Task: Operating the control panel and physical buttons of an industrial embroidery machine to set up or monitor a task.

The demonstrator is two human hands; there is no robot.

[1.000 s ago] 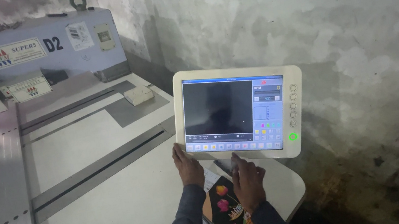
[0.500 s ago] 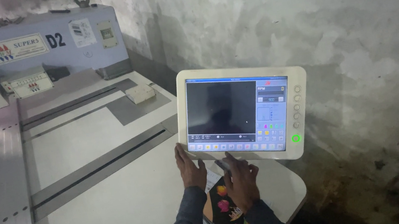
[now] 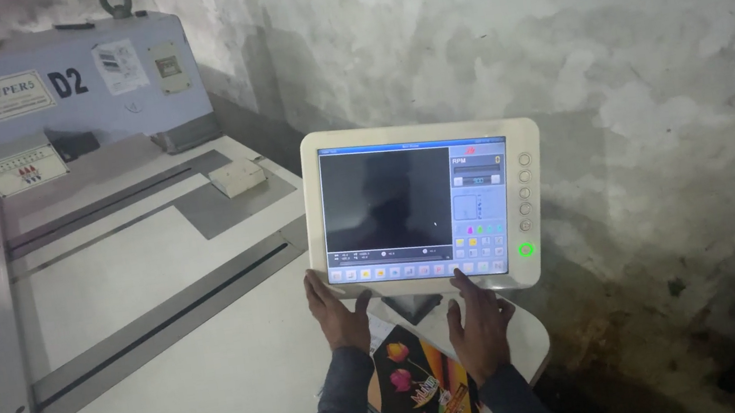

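- I look down from the head camera at my two bare hands, both raised to the lower edge of a cream-coloured touchscreen panel (image 3: 426,206) that stands tilted on a short stand at the near right corner of a large machine table (image 3: 169,359).
- My left hand (image 3: 336,309) is open, fingers loosely spread, with the fingertips touching the panel's bottom left corner and the thumb pointing toward the bottom bezel. It grips nothing.
- My right hand (image 3: 478,323) is also open, fingers spread, with one finger reaching up to the row of small coloured icons along the bottom of the screen. It holds nothing.
- The screen is mostly dark, with a lighter column of controls on its right side. A column of round buttons runs down the right bezel, and a green light (image 3: 526,250) glows at the bottom of it.
- Between my forearms, flat on the table, lies a black booklet (image 3: 419,383) with pink flowers and an orange stripe on its cover.
- The table is pale with long grey slots running across it. A small cream box (image 3: 237,178) sits farther back.
- A pale blue machine housing (image 3: 49,88) stands at the far end.
- A stained, rough plaster wall (image 3: 554,36) fills the right side.
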